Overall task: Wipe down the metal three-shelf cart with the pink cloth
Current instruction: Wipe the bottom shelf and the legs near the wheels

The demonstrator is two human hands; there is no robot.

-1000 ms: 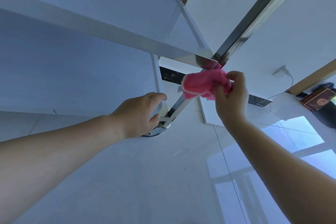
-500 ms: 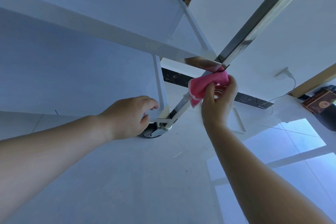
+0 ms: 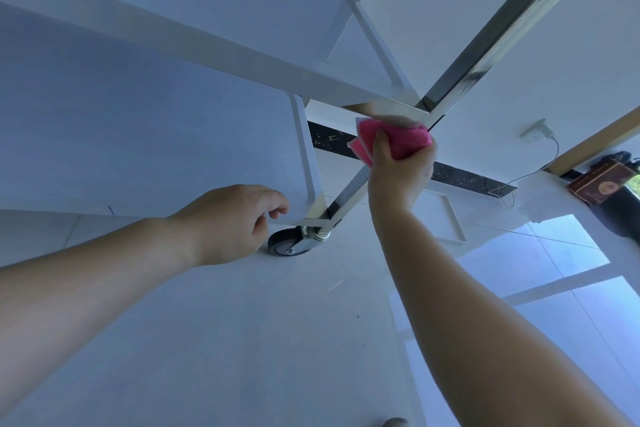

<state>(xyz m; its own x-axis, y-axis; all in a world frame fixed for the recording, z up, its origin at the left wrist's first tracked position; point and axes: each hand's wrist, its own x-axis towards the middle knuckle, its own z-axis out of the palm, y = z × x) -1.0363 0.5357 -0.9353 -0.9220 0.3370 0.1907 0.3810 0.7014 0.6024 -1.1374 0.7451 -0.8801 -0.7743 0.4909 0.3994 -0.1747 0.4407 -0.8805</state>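
The metal cart fills the upper left, seen from low down: its middle shelf (image 3: 221,55) juts overhead and the bottom shelf (image 3: 173,163) lies below it. A shiny corner post (image 3: 491,45) runs diagonally down to a caster wheel (image 3: 287,244). My right hand (image 3: 401,173) grips the bunched pink cloth (image 3: 398,140) and presses it against the post just under the middle shelf's corner. My left hand (image 3: 232,222) rests at the front corner of the bottom shelf with its fingers curled on the rim.
Glossy white floor tiles (image 3: 277,340) spread below with window reflections at the right. A white framed panel (image 3: 450,218) lies on the floor behind the post. A wall socket with a cable (image 3: 536,132) and a brown box (image 3: 602,180) sit at the right.
My right hand has shifted its grip and pushed the cloth up the post to the underside of the middle shelf's corner. My left hand slid slightly left along the bottom shelf, uncovering the caster.
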